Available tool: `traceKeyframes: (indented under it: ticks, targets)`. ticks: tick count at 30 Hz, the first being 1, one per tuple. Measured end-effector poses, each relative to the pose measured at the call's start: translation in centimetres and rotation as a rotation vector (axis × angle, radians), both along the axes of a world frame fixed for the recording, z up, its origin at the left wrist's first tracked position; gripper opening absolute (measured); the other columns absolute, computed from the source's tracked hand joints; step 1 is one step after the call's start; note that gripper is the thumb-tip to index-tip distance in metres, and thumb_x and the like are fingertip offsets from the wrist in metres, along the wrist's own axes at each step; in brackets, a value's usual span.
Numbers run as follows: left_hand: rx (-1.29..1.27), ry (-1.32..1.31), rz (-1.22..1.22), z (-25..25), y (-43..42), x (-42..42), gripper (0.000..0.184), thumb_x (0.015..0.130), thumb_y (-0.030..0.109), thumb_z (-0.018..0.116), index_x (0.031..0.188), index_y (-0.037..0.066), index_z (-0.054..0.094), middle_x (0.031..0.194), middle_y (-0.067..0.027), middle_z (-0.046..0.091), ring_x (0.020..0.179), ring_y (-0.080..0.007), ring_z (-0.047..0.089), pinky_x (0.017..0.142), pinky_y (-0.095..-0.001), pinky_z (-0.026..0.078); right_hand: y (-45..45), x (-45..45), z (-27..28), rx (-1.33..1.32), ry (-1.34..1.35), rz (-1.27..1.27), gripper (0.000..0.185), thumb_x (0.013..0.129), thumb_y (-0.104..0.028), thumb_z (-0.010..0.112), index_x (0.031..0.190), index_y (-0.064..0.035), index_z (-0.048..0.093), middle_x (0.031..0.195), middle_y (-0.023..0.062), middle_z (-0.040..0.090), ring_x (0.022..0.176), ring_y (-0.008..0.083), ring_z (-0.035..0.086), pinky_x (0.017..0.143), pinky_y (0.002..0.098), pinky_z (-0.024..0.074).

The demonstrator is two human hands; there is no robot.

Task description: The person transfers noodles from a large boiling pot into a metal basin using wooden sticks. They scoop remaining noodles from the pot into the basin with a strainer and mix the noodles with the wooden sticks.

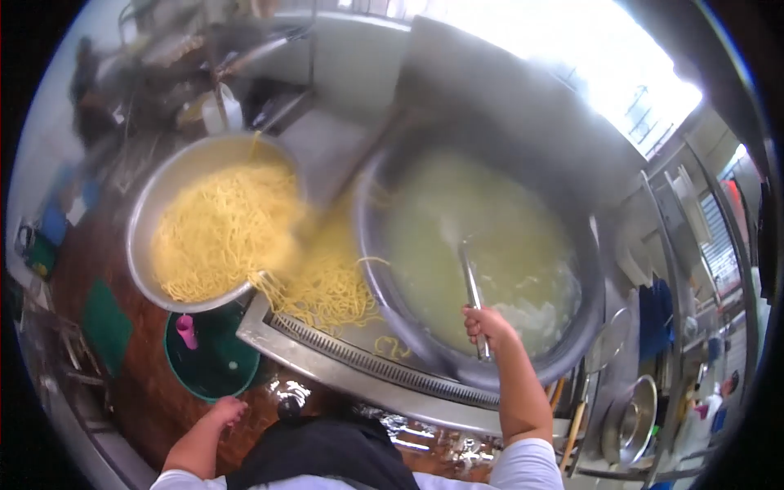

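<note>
My right hand [485, 323] is closed around the metal handle [471, 282] of a long utensil, which slants into the large pot [584, 318]. The utensil's far end is hidden in the cloudy yellow-green liquid [425, 220], so its kind does not show. My left hand [228, 411] hangs low with curled fingers and nothing visible in them, just by the rim of a green tub [169, 359]. Yellow noodles [224, 233] fill a wide metal basin [140, 237] on the left. More noodles [331, 286] lie loose on the metal counter between basin and pot.
A slotted drain [384, 363] runs along the counter's front edge. A pink cup [186, 331] hangs inside the green tub, which holds dark liquid. Metal bowls [637, 420] and shelving stand to the right. Steam blurs the back, and the floor looks wet.
</note>
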State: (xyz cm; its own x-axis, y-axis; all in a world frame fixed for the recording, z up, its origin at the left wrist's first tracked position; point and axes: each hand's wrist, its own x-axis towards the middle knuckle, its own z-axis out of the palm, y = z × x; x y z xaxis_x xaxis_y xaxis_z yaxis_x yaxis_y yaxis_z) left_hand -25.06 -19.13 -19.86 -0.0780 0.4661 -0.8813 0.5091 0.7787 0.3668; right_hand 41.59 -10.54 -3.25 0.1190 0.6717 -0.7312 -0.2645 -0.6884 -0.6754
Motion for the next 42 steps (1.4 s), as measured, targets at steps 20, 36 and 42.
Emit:
traceKeyframes:
  ticks: [20,36,42]
  targets:
    - [-0.066,-0.051,0.028,-6.4,-2.9,-10.4,0.023,0.086,0.031,0.061,0.086,0.008,0.064,0.076,-0.0047,0.061,0.056,-0.0135,0.055,0.044,-0.0297,0.04,-9.4,-17.7,9.4,0.179,0.514,-0.165,0.02,0.092,-0.018,0.056,0.111,-0.0113,0.053,0.06,-0.0056,0.039,0.044,0.0056,0.039,0.039,0.0244,0.0346]
    - [-0.104,-0.072,-0.033,-10.0,-1.7,-11.4,0.032,0.089,0.037,0.058,0.104,0.008,0.059,0.089,-0.0087,0.065,0.06,-0.0186,0.059,0.059,-0.041,0.049,-4.1,-27.1,8.8,0.373,-1.415,0.345,0.037,0.086,-0.03,0.061,0.116,-0.0117,0.051,0.093,0.0232,0.065,0.087,0.0451,0.062,0.076,0.0528,0.0479]
    - [-0.022,-0.011,-0.073,-4.6,1.4,-6.1,0.023,0.086,0.031,0.062,0.087,0.008,0.061,0.07,-0.0049,0.059,0.052,-0.0162,0.055,0.045,-0.0352,0.045,-10.7,-12.6,7.6,0.268,-1.494,-0.107,0.026,0.085,-0.025,0.064,0.103,-0.0071,0.058,0.085,0.0215,0.065,0.081,0.0411,0.063,0.07,0.0455,0.0491]
